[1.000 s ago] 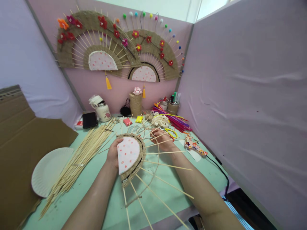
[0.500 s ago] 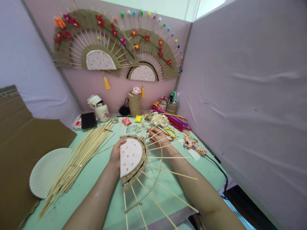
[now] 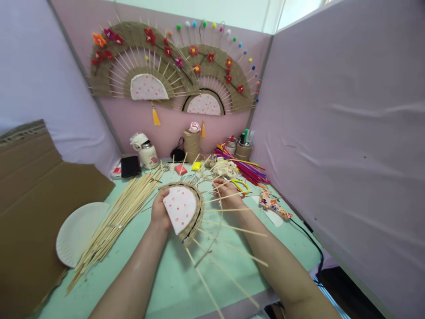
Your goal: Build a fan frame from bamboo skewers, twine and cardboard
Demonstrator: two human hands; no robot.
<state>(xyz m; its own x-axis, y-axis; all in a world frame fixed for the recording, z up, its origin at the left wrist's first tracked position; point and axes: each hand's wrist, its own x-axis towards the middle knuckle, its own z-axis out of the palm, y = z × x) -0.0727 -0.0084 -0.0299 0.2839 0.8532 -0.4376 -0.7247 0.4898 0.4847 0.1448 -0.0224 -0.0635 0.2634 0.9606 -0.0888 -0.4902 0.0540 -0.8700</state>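
My left hand (image 3: 160, 212) grips the straight edge of a half-round fan (image 3: 182, 208). The fan has a white, pink-dotted centre and a rim of twine with a dark line, and thin bamboo sticks (image 3: 234, 227) spread out from it. A length of twine (image 3: 219, 223) curves across the sticks in an arc. At the arc's upper end my right hand (image 3: 224, 191) is closed with its fingertips on the twine, among the far sticks. Just beyond the right hand lie yellow-and-red scissors (image 3: 245, 185).
On the left are a bundle of bamboo sticks (image 3: 119, 221), a paper plate (image 3: 71, 235) and cardboard (image 3: 29, 212). A floral glue gun (image 3: 275, 206) with a cord lies right. Behind stand a twine spool (image 3: 191, 145), a bottle (image 3: 148, 155) and pipe cleaners (image 3: 247, 169). Decorated fans (image 3: 146, 86) hang above.
The fan has turned and tilted in my left hand, and its lower end has risen away from me. My right hand stays at the twine. The whole view has shifted slightly.
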